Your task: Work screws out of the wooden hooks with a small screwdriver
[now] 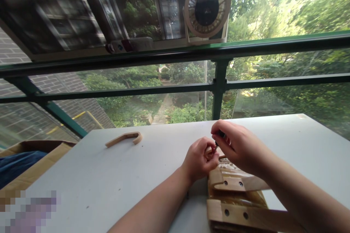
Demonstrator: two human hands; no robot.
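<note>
My right hand (236, 142) is closed around the black handle of a screwdriver (221, 134), whose metal shaft points down toward my left hand (199, 158). The left fingers are wrapped round the curled end of a light wooden hook (209, 151), close to the screwdriver's tip. My fingers hide exactly where that tip rests. Below my hands, two more wooden hooks (232, 184) with dark screw holes lie across a brown block (237, 199) wrapped in shiny clear film. Another curved wooden hook (124, 138) lies by itself on the left of the white table (153, 174).
Beyond the table's far edge runs a green metal railing (164, 56) with glass panels. A round fan (207, 7) and a lying bottle (131, 44) are behind the rail. At left stands an open cardboard box (51, 160) with dark blue cloth (22, 165) inside.
</note>
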